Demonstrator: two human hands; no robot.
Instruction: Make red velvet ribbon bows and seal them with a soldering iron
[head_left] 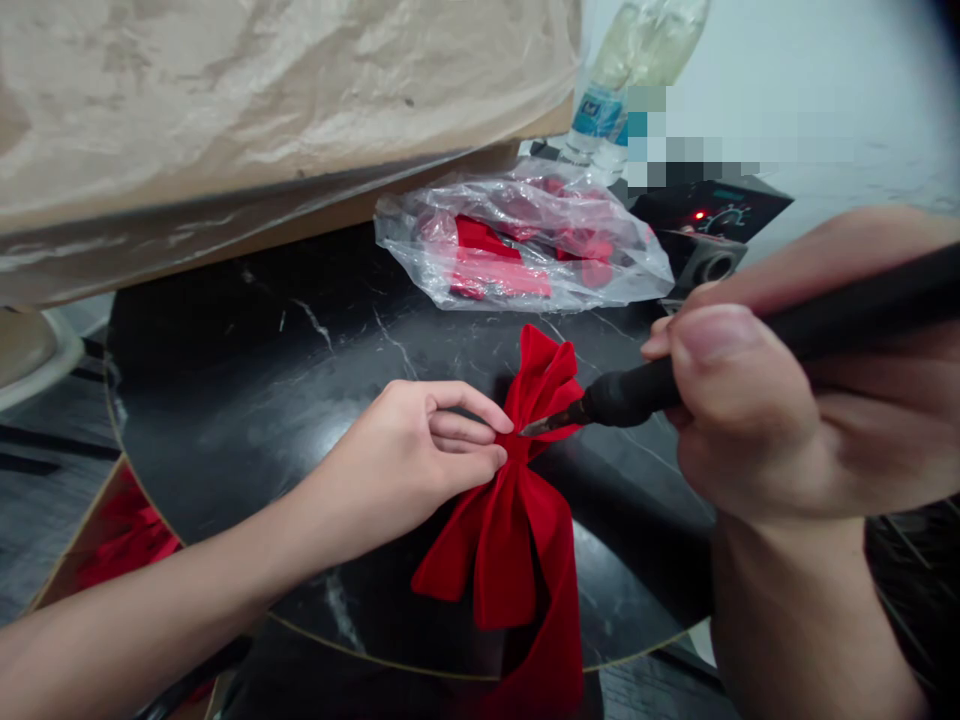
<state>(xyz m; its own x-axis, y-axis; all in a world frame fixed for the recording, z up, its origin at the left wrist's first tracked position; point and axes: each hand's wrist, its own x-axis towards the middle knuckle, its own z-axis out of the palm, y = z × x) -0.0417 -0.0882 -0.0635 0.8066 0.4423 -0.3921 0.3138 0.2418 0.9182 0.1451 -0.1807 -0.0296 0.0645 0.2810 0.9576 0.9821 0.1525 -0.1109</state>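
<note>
Passage available over black tabletop (247,400), left of centre. Obstructions: plastic-covered bulk (285,90), upper left; plastic bag (409,230), upper centre; black-handled tool (630,390), right.

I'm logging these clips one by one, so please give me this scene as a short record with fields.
Left hand: fingertips of the left hand at the gathered middle of a red bow
Right hand: the right hand grips a black-handled tool, its metal tip at the bow's middle; contact unclear
Bow: lies on a dark round table, one strip running over the near edge
Behind bow: clear plastic bag containing red pieces
Far right: black box with a lit red light; bottles behind the bag
</note>
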